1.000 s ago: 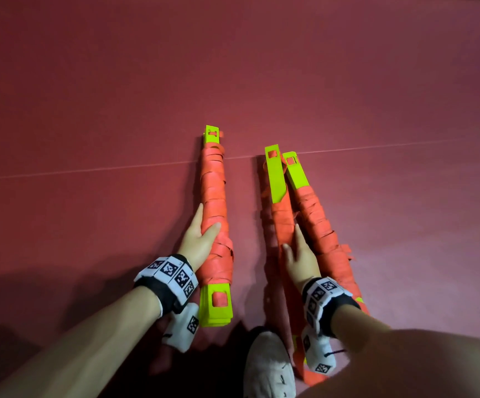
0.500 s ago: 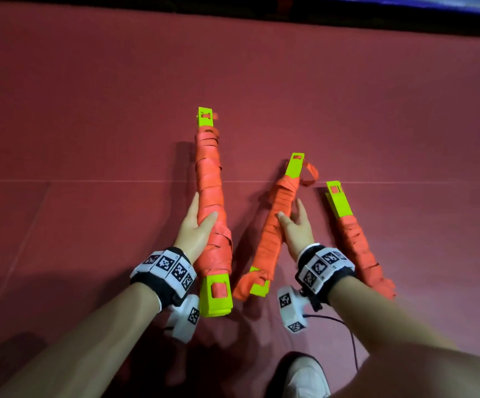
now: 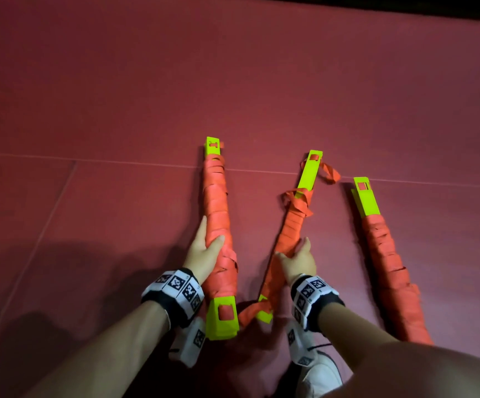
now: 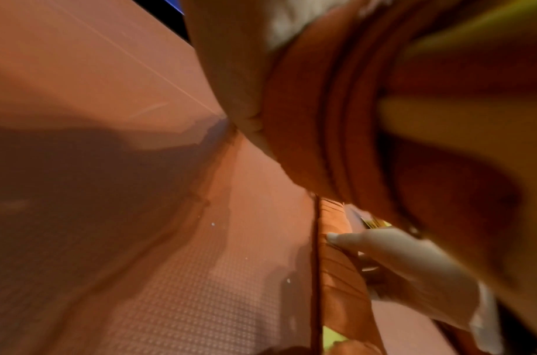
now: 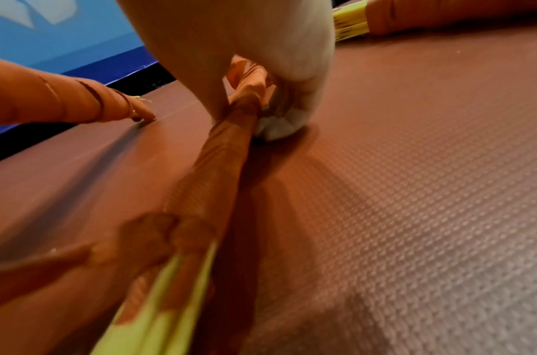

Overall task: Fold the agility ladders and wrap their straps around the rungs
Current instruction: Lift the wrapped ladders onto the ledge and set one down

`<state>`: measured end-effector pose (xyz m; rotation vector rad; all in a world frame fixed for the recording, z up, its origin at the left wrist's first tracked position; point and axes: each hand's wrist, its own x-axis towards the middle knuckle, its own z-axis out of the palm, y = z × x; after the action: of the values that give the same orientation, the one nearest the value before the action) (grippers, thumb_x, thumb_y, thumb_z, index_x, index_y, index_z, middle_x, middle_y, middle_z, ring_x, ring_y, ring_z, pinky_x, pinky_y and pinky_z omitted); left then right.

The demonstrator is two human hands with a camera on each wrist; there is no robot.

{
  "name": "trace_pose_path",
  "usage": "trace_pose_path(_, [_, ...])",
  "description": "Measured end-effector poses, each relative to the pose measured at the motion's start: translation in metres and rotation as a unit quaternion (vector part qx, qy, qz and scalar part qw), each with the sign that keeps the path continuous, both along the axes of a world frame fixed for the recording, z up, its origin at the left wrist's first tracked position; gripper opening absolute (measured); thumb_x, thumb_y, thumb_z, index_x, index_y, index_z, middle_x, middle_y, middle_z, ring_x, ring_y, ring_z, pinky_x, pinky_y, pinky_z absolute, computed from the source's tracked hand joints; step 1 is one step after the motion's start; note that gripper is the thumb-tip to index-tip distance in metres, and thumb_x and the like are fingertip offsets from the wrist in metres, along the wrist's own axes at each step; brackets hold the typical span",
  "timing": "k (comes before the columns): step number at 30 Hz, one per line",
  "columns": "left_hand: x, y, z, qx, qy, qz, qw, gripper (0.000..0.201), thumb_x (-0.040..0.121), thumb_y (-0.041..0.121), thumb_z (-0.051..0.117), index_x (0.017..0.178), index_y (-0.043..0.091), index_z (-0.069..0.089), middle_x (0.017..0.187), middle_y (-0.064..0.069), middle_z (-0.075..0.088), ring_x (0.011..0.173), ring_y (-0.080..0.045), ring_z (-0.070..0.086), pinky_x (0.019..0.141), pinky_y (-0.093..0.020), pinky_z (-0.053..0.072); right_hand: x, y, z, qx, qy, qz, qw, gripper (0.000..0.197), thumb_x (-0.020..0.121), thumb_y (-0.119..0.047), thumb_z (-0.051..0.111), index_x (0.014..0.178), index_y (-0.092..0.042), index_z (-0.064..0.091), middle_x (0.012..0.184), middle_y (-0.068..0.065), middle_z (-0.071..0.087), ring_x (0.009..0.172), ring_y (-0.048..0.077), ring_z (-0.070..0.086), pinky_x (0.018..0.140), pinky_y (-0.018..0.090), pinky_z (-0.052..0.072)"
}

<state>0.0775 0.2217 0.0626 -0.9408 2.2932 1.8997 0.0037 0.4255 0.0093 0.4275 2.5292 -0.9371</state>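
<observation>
Three folded agility ladders, lime-green rungs bound in orange strap, are on the red floor. My left hand [image 3: 204, 251] grips the left bundle [image 3: 218, 225] at its middle; this bundle [image 4: 337, 120] fills the top of the left wrist view. My right hand [image 3: 297, 258] grips the thinner middle bundle [image 3: 293, 225], which leans left, its near end trailing a loose strap [image 3: 250, 311]. In the right wrist view the fingers [image 5: 276, 115] curl round that bundle [image 5: 218, 163] against the floor. The right bundle [image 3: 382, 248] lies alone, untouched.
The red textured floor mat [image 3: 118, 96] runs all around, with a seam line [image 3: 89, 160] across it. A white shoe [image 3: 322, 374] sits at the bottom between my arms. A blue wall panel [image 5: 63, 43] stands beyond the mat's far edge.
A second ago the middle and right bundles lay together under my right hand. The right hand has since taken the middle one away to the left, so the right bundle lies alone. The left hand keeps its hold.
</observation>
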Motion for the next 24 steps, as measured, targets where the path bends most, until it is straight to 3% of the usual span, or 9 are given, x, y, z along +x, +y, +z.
trace_pose_path(2, [-0.001, 0.003, 0.002, 0.006, 0.003, -0.007, 1.0, 0.064, 0.097, 0.014, 0.055, 0.153, 0.017, 0.026, 0.152, -0.001, 0.038, 0.137, -0.014, 0.039, 0.101, -0.012, 0.025, 0.004, -0.004, -0.001, 0.023, -0.011, 0.003, 1.0, 0.081, 0.09, -0.032, 0.062, 0.151, -0.012, 0.013, 0.129, 0.019, 0.057, 0.117, 0.037, 0.056, 0.094, 0.039, 0.043])
trace_pose_path(5, [0.001, 0.008, 0.004, 0.018, 0.014, -0.009, 1.0, 0.063, 0.097, 0.013, 0.056, 0.153, 0.015, 0.027, 0.151, -0.003, 0.039, 0.136, -0.015, 0.04, 0.103, -0.014, 0.026, 0.008, -0.011, 0.001, 0.011, 0.018, 0.021, 1.0, 0.074, 0.093, -0.025, 0.056, 0.152, -0.012, 0.012, 0.138, 0.02, 0.048, 0.121, 0.038, 0.052, 0.097, 0.04, 0.041])
trace_pose_path(8, [0.001, 0.008, 0.006, 0.03, 0.03, -0.006, 0.999, 0.062, 0.097, 0.012, 0.055, 0.152, 0.013, 0.027, 0.152, -0.004, 0.038, 0.137, -0.015, 0.039, 0.109, -0.019, 0.027, 0.005, -0.012, 0.009, -0.048, 0.082, 0.004, 0.995, 0.068, 0.096, -0.013, 0.052, 0.152, -0.006, 0.015, 0.148, 0.022, 0.037, 0.131, 0.037, 0.042, 0.103, 0.035, 0.033])
trace_pose_path(11, [-0.002, 0.003, 0.014, 0.032, 0.038, -0.003, 0.999, 0.063, 0.097, 0.012, 0.055, 0.153, 0.013, 0.027, 0.151, -0.003, 0.039, 0.135, -0.011, 0.04, 0.107, -0.017, 0.027, -0.011, -0.006, 0.02, -0.119, 0.155, -0.026, 0.98, 0.06, 0.095, -0.007, 0.052, 0.149, -0.001, 0.024, 0.15, 0.02, 0.035, 0.137, 0.033, 0.037, 0.109, 0.028, 0.026])
trace_pose_path(13, [-0.008, -0.003, 0.02, 0.026, 0.049, -0.003, 0.998, 0.063, 0.097, 0.012, 0.055, 0.153, 0.013, 0.026, 0.15, -0.003, 0.039, 0.135, -0.012, 0.04, 0.108, -0.017, 0.028, -0.025, -0.005, 0.032, -0.158, 0.176, -0.044, 0.971, 0.057, 0.095, -0.007, 0.053, 0.146, 0.0, 0.03, 0.149, 0.02, 0.037, 0.138, 0.03, 0.037, 0.114, 0.031, 0.025])
trace_pose_path(17, [-0.03, -0.02, 0.048, 0.031, 0.078, 0.006, 0.996, 0.061, 0.097, 0.012, 0.055, 0.152, 0.016, 0.029, 0.148, -0.001, 0.043, 0.132, -0.011, 0.043, 0.106, -0.017, 0.029, -0.05, -0.017, 0.069, -0.201, 0.205, -0.035, 0.957, 0.055, 0.095, -0.01, 0.053, 0.144, 0.002, 0.033, 0.146, 0.019, 0.042, 0.136, 0.028, 0.041, 0.115, 0.037, 0.029])
trace_pose_path(21, [-0.065, -0.042, 0.084, 0.054, 0.136, 0.028, 0.989, 0.057, 0.097, 0.012, 0.055, 0.15, 0.018, 0.035, 0.144, -0.001, 0.049, 0.127, -0.013, 0.05, 0.11, -0.027, 0.036, -0.08, -0.038, 0.118, -0.257, 0.208, 0.004, 0.944, 0.073, 0.081, -0.027, 0.051, 0.148, -0.004, 0.031, 0.148, 0.012, 0.042, 0.136, 0.022, 0.04, 0.116, 0.04, 0.029])
trace_pose_path(24, [-0.097, -0.059, 0.118, 0.062, 0.176, 0.039, 0.982, 0.055, 0.097, 0.01, 0.054, 0.149, 0.018, 0.038, 0.139, 0.001, 0.052, 0.123, -0.011, 0.052, 0.106, -0.025, 0.039, -0.114, -0.055, 0.155, -0.308, 0.212, 0.006, 0.927, 0.059, 0.094, -0.005, 0.054, 0.147, 0.0, 0.028, 0.146, 0.016, 0.042, 0.134, 0.024, 0.043, 0.113, 0.034, 0.032])
